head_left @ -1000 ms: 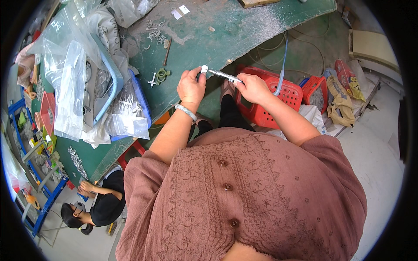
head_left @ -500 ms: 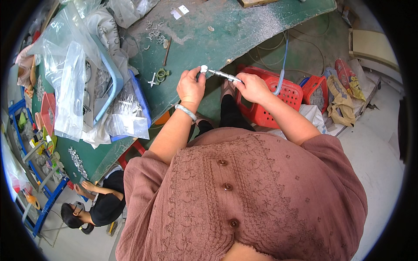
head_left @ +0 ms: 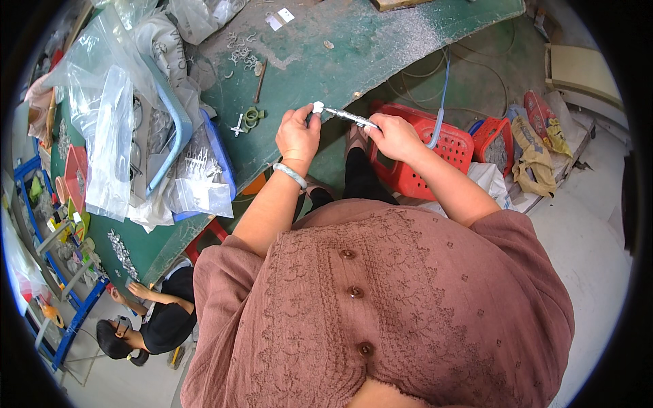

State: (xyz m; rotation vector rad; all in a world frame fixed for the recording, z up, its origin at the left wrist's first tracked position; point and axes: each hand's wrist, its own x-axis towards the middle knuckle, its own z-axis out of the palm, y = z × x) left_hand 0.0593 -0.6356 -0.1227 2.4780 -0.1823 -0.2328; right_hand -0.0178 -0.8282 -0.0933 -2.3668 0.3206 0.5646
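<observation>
Between the thumb and fingers of my left hand (head_left: 298, 138) is a small white piece (head_left: 317, 107), too small to make out its kind. My right hand (head_left: 396, 137) is wrapped round a slim silver handheld grinder (head_left: 348, 117), shaped like a pen. Its tip points left and meets the white piece, or comes very close to it. A blue hose (head_left: 441, 115) hangs just right of my right hand. On the green table (head_left: 292, 71), left of my left hand, lie a green ring-shaped piece (head_left: 253, 117) and a small white cross-shaped piece (head_left: 238, 126).
Blue trays (head_left: 223, 158) with plastic bags (head_left: 112, 143) crowd the table's left. A brown stick (head_left: 260, 80) and small curved pieces (head_left: 239, 49) lie farther back. Below the table's edge stands a red basket (head_left: 454, 146). At lower left, a co-worker (head_left: 166, 319) handles small pieces.
My hands, the white piece and the grinder look almost unmoved. The co-worker's hand and head have shifted slightly.
</observation>
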